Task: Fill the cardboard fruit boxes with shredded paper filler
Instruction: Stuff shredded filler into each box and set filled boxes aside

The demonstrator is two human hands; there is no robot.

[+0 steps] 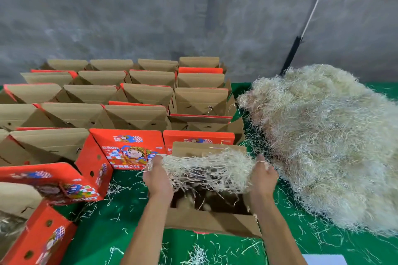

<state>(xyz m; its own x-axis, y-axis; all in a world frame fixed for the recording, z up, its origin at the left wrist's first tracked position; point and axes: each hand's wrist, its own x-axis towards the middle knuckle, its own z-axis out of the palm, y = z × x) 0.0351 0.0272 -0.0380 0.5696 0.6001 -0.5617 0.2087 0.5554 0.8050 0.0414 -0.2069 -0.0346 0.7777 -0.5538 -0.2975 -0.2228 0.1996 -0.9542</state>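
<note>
An open cardboard fruit box (pixel 206 221) stands on the green floor right in front of me. Over its opening I stretch a wad of pale shredded paper (pixel 206 170) between both hands. My left hand (pixel 156 176) grips its left end and my right hand (pixel 262 175) grips its right end. Strands hang down into the box, whose inside is dark. A big heap of shredded paper (pixel 323 142) lies just right of the box.
Rows of open red-and-brown fruit boxes (pixel 133 112) fill the floor behind and to the left, up to a grey wall (pixel 172 17). Two red boxes (pixel 49 180) lie tilted at near left. Loose strands litter the green floor (pixel 107 232). A pole (pixel 310 15) leans on the wall.
</note>
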